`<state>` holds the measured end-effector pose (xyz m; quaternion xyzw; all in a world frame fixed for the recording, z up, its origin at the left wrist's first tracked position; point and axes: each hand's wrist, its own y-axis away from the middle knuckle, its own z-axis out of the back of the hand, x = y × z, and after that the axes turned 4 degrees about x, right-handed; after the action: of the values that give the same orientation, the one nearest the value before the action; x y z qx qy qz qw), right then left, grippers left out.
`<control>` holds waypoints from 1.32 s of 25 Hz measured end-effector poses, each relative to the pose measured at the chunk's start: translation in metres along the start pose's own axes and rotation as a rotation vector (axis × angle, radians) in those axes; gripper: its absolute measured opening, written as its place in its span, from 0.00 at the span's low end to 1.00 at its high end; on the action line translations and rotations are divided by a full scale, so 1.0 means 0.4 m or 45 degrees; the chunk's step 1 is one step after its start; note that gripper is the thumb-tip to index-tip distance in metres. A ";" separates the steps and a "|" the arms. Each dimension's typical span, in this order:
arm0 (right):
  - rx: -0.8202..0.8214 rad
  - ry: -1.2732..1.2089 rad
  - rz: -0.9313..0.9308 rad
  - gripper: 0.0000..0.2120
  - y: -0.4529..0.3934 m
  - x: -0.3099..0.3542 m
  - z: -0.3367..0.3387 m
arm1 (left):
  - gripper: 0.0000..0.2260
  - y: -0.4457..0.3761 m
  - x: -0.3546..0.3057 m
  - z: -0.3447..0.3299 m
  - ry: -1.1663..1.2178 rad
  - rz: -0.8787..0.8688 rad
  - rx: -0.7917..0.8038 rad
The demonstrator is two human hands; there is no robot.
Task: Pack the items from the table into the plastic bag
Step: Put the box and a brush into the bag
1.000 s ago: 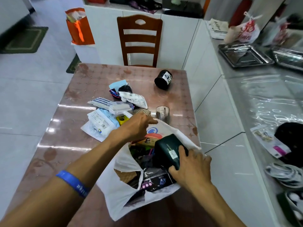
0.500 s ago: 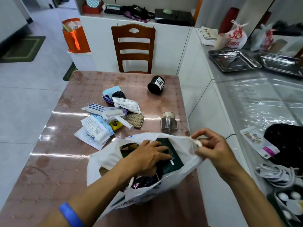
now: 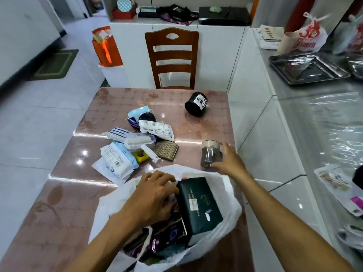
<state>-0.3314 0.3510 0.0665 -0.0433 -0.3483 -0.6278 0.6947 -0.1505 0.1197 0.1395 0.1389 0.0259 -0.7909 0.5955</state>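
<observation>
Since 0.5 s ago, my right hand [image 3: 227, 161] moved to 1 o'clock, grasping the glass cup [image 3: 211, 154]: rigid, slippery, fragile; left hand [image 3: 155, 195], fingers curled, presses inside the plastic bag [image 3: 225, 228].

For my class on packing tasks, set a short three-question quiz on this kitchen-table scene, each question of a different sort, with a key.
1. True or false: the dark green box lies in the white plastic bag.
2. Which object does the right hand touch? A) black cup B) clear glass mug C) woven pouch
3. Fill in: the left hand reaches into the ____.

Key: 1 true. 2 B. 3 bag.
</observation>
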 end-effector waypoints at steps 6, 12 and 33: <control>0.187 0.326 0.077 0.47 -0.118 0.023 -0.057 | 0.25 0.104 0.067 0.037 -0.360 0.551 0.113; 0.018 -0.752 0.221 0.38 0.094 0.173 0.131 | 0.22 0.145 0.155 0.130 0.477 0.578 0.097; -0.266 0.770 0.121 0.13 0.413 0.508 -0.193 | 0.34 0.169 0.268 0.149 1.018 -0.015 0.255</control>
<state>-0.1555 0.1760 0.1799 0.0581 -0.0573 -0.6115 0.7871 -0.1246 -0.0125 0.1781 0.4923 0.1790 -0.6766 0.5175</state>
